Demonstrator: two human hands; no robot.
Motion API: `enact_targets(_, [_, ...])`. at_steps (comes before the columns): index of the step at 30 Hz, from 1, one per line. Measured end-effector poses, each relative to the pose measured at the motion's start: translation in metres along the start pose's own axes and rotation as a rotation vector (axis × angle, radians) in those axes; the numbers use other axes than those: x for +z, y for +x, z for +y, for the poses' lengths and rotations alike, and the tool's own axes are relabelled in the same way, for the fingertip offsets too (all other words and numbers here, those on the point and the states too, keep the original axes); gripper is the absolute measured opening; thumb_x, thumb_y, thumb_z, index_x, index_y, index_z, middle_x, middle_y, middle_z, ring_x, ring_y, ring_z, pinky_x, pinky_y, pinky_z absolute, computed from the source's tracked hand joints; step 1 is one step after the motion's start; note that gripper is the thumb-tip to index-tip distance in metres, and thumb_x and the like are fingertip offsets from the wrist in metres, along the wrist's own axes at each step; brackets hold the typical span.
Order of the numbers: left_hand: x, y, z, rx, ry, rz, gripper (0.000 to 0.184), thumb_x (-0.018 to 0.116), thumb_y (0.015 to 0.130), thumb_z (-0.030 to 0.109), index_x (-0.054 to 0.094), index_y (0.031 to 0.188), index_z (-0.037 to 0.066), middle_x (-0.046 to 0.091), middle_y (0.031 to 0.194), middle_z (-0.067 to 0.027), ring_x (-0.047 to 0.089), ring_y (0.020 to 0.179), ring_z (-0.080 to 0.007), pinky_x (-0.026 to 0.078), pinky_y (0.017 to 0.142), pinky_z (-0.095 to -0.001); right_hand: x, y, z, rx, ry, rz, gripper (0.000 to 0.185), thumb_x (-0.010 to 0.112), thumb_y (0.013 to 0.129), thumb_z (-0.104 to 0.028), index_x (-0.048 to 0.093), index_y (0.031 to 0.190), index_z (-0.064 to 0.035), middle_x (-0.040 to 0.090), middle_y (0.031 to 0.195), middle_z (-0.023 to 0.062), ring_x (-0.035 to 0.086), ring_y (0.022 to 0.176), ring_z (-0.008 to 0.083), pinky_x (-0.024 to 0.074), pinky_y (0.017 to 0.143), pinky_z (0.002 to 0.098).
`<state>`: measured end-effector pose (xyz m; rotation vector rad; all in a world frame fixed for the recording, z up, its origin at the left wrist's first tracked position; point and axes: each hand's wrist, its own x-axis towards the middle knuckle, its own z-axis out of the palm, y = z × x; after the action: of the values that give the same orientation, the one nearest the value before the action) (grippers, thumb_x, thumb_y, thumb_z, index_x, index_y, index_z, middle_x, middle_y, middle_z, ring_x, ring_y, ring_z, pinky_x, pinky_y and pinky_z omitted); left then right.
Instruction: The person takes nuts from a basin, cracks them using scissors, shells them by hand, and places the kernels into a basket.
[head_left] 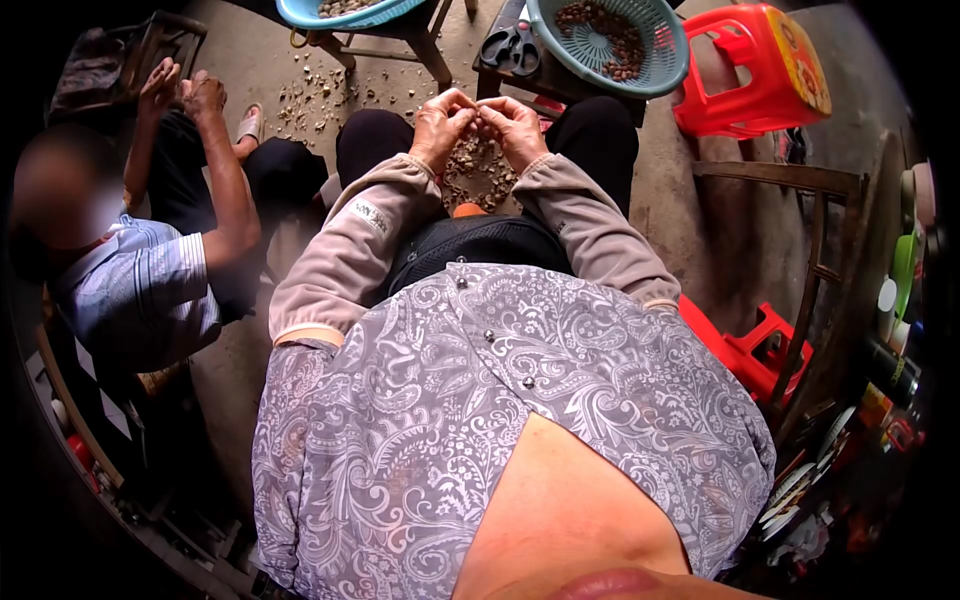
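My left hand (440,128) and my right hand (514,130) meet at the fingertips above my lap, thumbs and forefingers pinched together. Whatever lies between them is too small to make out. Just beyond my right hand, a blue-green plastic basket (668,62) rests on a dark low table, with small reddish-brown nuts or seeds (622,58) inside. Dark-handled scissors (512,48) lie on the table, left of the basket. Below my hands, between my knees, broken pale shell pieces (478,178) cover the floor.
Another person (140,270) sits at the left with raised hands close together. A blue basin (372,14) stands on a wooden stool at the top. At the right are a red plastic stool (735,115) and a wooden chair frame (790,178). More shell bits (315,100) litter the floor.
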<state>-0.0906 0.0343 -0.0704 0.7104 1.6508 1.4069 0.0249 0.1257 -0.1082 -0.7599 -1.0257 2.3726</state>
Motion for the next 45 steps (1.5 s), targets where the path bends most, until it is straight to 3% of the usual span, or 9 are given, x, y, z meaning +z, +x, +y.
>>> enact_targets(9, [-0.010,0.010,-0.014,-0.236,-0.483,0.007,0.011,0.055,0.086,0.006,0.059,0.096,0.002,0.060,0.078,-0.0019,0.056,0.063,-0.0076,0.047,0.057,-0.0199,0.000,-0.002,-0.004,0.087,0.195,-0.010,0.015,0.056,0.089,-0.008,0.059,0.103,-0.0014,0.063,0.088,0.0059,0.059,0.070,0.0105,0.0494,0.064,0.0199])
enact_targets(13, [-0.011,0.010,-0.018,-0.245,-0.295,0.106,0.023,0.053,0.085,0.004,0.057,0.107,0.000,0.058,0.081,-0.0010,0.055,0.069,-0.0068,0.047,0.059,-0.0193,0.008,-0.005,-0.010,0.070,0.179,0.044,0.015,0.060,0.087,-0.008,0.059,0.101,-0.0023,0.062,0.081,0.0028,0.057,0.066,0.0086,0.0469,0.059,0.0195])
enact_targets(17, [-0.008,0.006,-0.004,-0.257,-0.470,-0.100,0.022,0.055,0.086,0.007,0.057,0.106,0.000,0.059,0.082,-0.0011,0.054,0.068,-0.0060,0.046,0.060,-0.0176,0.004,-0.003,-0.007,0.024,0.085,0.072,0.013,0.064,0.085,-0.010,0.059,0.095,-0.0039,0.060,0.077,0.0007,0.055,0.062,0.0067,0.0441,0.054,0.0184])
enact_targets(21, [0.000,0.001,0.005,-0.116,-0.243,-0.149,0.022,0.062,0.085,0.014,0.058,0.102,0.001,0.060,0.082,-0.0019,0.053,0.069,-0.0044,0.045,0.058,-0.0171,0.003,-0.002,-0.006,0.007,0.024,0.132,0.012,0.066,0.083,-0.011,0.058,0.090,-0.0053,0.059,0.074,-0.0003,0.052,0.059,0.0059,0.0412,0.051,0.0176])
enact_targets(25, [-0.002,0.000,0.006,-0.115,-0.124,-0.144,0.017,0.064,0.084,0.015,0.060,0.096,0.003,0.060,0.080,-0.0019,0.052,0.065,-0.0041,0.042,0.055,-0.0165,-0.006,0.003,-0.002,0.038,0.024,0.075,0.010,0.062,0.086,-0.011,0.057,0.093,-0.0077,0.061,0.079,0.0001,0.058,0.067,0.0088,0.0479,0.059,0.0208])
enact_targets(33, [0.000,0.007,-0.006,0.106,0.145,-0.002,0.014,0.065,0.082,0.011,0.061,0.092,0.002,0.060,0.078,-0.0014,0.051,0.062,-0.0042,0.042,0.053,-0.0182,0.000,0.002,-0.005,0.088,0.179,0.075,0.011,0.065,0.084,-0.009,0.057,0.092,-0.0066,0.059,0.075,-0.0003,0.055,0.063,0.0082,0.0444,0.054,0.0198])
enact_targets(36, [-0.002,0.004,0.006,-0.018,0.038,-0.100,0.013,0.064,0.082,0.010,0.061,0.092,0.001,0.060,0.080,-0.0023,0.054,0.065,-0.0062,0.046,0.057,-0.0199,0.000,0.003,-0.006,0.062,0.086,0.074,0.010,0.063,0.085,-0.009,0.058,0.093,-0.0067,0.060,0.079,-0.0002,0.058,0.066,0.0085,0.0467,0.057,0.0198])
enact_targets(42, [-0.012,0.016,-0.010,-0.321,-0.648,-0.159,0.011,0.059,0.085,0.006,0.057,0.096,0.002,0.062,0.085,-0.0065,0.062,0.075,-0.0145,0.054,0.069,-0.0262,-0.001,0.002,-0.008,0.058,0.080,0.046,0.008,0.061,0.087,-0.011,0.059,0.094,-0.0073,0.062,0.081,-0.0003,0.059,0.068,0.0077,0.0475,0.058,0.0187])
enact_targets(45, [-0.016,0.017,-0.010,-0.324,-0.699,-0.156,0.009,0.056,0.086,0.007,0.056,0.094,0.003,0.062,0.086,-0.0082,0.062,0.077,-0.0153,0.053,0.068,-0.0258,0.002,0.002,-0.009,0.045,0.104,0.090,0.010,0.062,0.086,-0.011,0.059,0.094,-0.0057,0.060,0.078,0.0000,0.056,0.064,0.0069,0.0434,0.055,0.0178])
